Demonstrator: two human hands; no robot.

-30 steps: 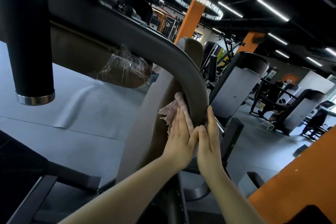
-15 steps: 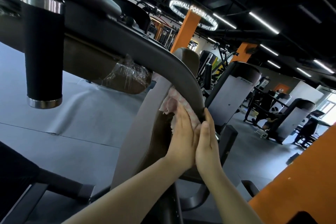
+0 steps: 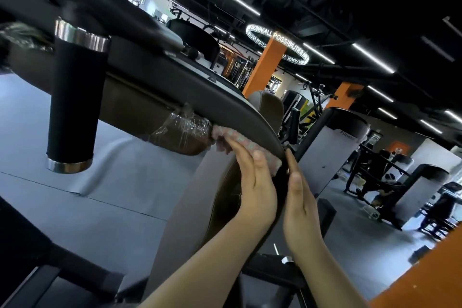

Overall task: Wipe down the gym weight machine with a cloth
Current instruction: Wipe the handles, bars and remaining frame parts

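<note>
A dark curved frame arm of the weight machine (image 3: 190, 87) arches from upper left down to the centre. A pale pink cloth (image 3: 240, 144) lies against its underside. My left hand (image 3: 255, 182) presses the cloth to the frame with straight fingers. My right hand (image 3: 300, 202) lies flat with straight fingers against the right side of the same arm, just beside the left hand. Behind the hands stands the brown padded backrest (image 3: 200, 195) of the machine.
A black cylindrical handle with chrome rings (image 3: 75, 97) hangs at upper left. A plastic-wrapped brown pad (image 3: 182, 132) sits under the frame. Grey floor mats (image 3: 112, 182) lie left; other machines (image 3: 332, 147) and orange pillars (image 3: 262, 70) stand to the right. An orange surface (image 3: 425, 270) is at lower right.
Both hands have slid upward along the curved frame arm, carrying the cloth higher toward the plastic-wrapped pad. The view has tilted and moved closer.
</note>
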